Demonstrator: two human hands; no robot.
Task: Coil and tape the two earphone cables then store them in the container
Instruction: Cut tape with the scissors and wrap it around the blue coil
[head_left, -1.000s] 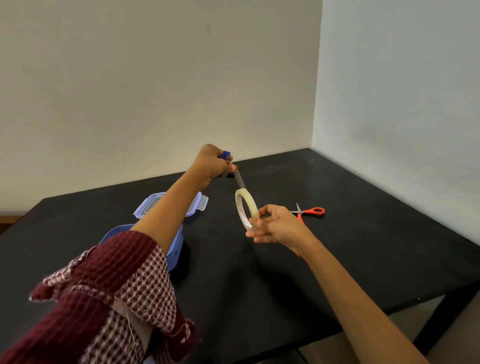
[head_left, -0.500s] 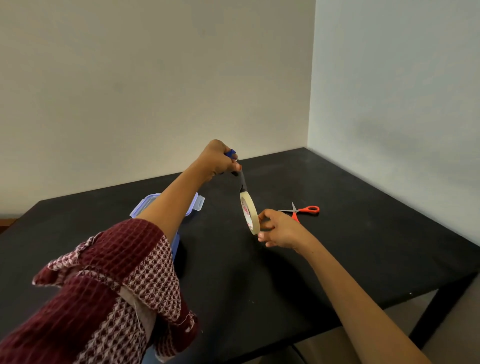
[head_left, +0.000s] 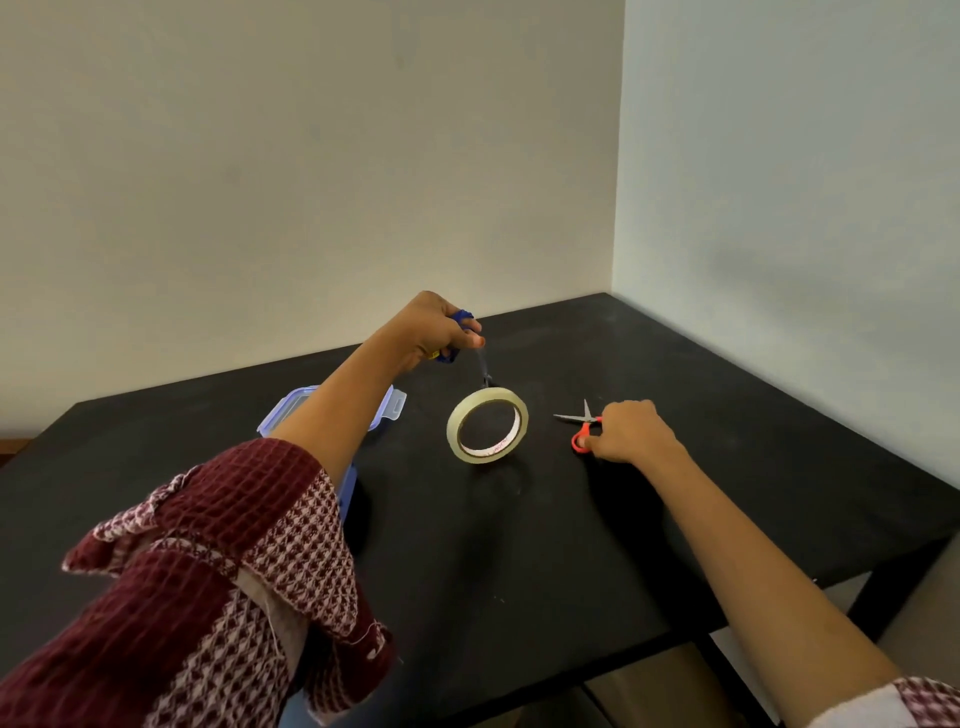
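Tape roll (head_left: 483, 455) core: red print, unreadable.

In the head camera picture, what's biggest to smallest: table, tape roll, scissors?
1. Black rectangular table.
2. Pale round roll of clear tape.
3. Orange-handled metal scissors, though the right hand covers part, so tape versus scissors is unsure.

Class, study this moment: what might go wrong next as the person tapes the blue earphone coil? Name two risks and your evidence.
1. No hand holds the tape roll; only the thin strip ties it to the left hand gripping the blue cable coil. The strip may twist and stick to itself, or tug the coil loose.
2. The right hand grips the scissors, blades apart. Cutting a slack strip one-handed may miss or nick the cable.
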